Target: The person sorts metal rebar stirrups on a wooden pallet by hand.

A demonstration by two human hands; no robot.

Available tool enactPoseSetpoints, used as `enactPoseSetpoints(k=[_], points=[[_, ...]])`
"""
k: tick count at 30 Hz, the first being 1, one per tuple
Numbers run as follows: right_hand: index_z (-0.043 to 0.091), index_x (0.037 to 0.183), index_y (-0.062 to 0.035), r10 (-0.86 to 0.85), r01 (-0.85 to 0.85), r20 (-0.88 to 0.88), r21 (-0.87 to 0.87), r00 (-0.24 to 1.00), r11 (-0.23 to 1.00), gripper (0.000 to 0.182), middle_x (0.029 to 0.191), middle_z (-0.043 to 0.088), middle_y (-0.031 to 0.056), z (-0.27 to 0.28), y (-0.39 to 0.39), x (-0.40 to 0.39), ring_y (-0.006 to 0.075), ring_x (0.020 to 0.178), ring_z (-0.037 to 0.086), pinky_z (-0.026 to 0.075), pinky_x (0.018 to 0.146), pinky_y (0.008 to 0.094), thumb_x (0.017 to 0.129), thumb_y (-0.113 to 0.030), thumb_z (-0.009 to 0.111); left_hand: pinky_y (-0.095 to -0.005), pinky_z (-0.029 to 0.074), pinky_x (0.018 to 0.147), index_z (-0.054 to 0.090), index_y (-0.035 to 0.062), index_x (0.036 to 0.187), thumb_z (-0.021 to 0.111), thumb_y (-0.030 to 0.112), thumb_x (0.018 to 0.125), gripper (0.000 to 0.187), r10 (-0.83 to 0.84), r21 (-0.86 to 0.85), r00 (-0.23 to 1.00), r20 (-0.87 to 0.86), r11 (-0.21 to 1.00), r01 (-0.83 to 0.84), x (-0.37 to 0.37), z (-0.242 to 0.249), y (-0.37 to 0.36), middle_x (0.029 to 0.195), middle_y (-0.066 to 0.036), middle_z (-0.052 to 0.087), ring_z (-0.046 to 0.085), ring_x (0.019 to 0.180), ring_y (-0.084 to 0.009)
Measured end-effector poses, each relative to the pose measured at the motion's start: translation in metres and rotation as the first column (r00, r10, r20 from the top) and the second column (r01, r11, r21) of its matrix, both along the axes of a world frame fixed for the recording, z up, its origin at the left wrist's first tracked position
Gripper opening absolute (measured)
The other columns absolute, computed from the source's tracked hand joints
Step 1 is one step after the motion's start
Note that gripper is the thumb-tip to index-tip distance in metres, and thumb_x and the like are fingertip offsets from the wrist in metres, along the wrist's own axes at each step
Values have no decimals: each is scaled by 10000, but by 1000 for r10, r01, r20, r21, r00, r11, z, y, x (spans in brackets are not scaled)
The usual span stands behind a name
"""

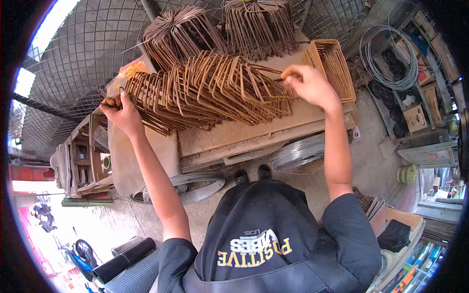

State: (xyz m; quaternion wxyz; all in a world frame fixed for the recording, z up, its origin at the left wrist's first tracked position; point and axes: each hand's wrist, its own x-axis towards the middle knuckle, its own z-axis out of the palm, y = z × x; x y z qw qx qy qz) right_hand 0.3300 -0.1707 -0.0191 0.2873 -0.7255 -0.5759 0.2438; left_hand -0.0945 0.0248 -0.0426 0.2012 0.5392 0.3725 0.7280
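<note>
A long row of bent rusty wire frames (210, 88) leans across the wooden table (234, 141). At the row's left end, my left hand (122, 112) has its fingers closed around the end of the frames. My right hand (310, 85) is at the opposite end, its thumb and fingers curled together at the corner of the last frame. Just right of that hand stands a stack of rectangular frames (332, 71). Behind the row are two bundles of darker frames, one at the left (183, 34) and one at the right (259, 27).
Coils of grey wire lie under the table, at the left (200, 185) and right (300, 154). Another wire coil (391, 58) rests on a cluttered shelf at the right. Wire mesh (88, 53) rises behind the table. A wooden cabinet (90, 151) stands at the left.
</note>
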Motion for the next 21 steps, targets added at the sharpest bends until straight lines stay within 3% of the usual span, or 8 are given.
enactPoseSetpoints(k=[3,12,14,15,17,18,19,21], points=[[705,1154,2,141,-141,-58,10,988,990,215,995,741,84,-21,-13,5,147,914,680,544,835,323,989,-109,623,-215,369,710,350,97,957,650,-36,927,330,-11,10,1000,9,1000,11,-1,0,2,867,25,360,362,761,-81],[725,1171,-9,137,-116,-167,132,976,984,235,1009,747,59,-29,-5,-17,102,866,625,509,788,291,972,-70,614,-215,372,712,346,103,966,644,-41,930,333,-61,2,996,62,998,61,-1,1,4,877,26,364,365,768,-75],[732,1165,-30,122,-98,-194,128,973,987,251,983,764,151,-29,-3,-13,194,837,694,536,784,346,949,-94,620,-213,376,720,347,103,967,644,-41,932,332,-50,11,997,55,999,50,-2,0,6,881,24,371,367,774,-76],[732,1165,-30,125,-102,-193,127,973,987,251,983,764,151,-30,-2,-7,194,837,694,536,784,346,949,-94,620,-211,379,729,348,103,968,644,-41,934,331,-44,19,998,48,999,43,-3,-1,6,884,22,378,370,779,-77],[742,1137,-27,97,-96,5,-126,995,987,263,1046,753,175,-36,-1,9,247,961,708,528,892,349,907,-100,639,-209,379,740,349,103,968,643,-42,938,330,-22,5,999,36,1000,22,-3,1,4,886,21,384,372,785,-78],[747,1110,-21,182,-183,76,8,980,983,269,1034,749,188,-40,-3,12,300,957,708,524,899,375,874,-113,657,-207,380,751,349,102,969,643,-42,941,328,-3,-7,1000,22,1000,4,-3,2,3,889,20,389,373,791,-80],[747,1110,-21,182,-183,76,8,980,983,269,1034,749,188,-43,-4,15,300,957,708,524,899,375,874,-113,657,-207,380,751,349,102,969,643,-42,941,328,-3,-8,1000,23,1000,3,-3,1,3,889,20,389,373,791,-80],[732,1069,1,167,-159,53,-124,985,979,181,1009,757,135,-28,-4,9,187,932,688,529,878,335,918,-63,656,-208,380,757,353,99,971,641,-41,947,321,-36,-8,999,29,999,36,-4,1,3,889,20,389,374,797,-81]])
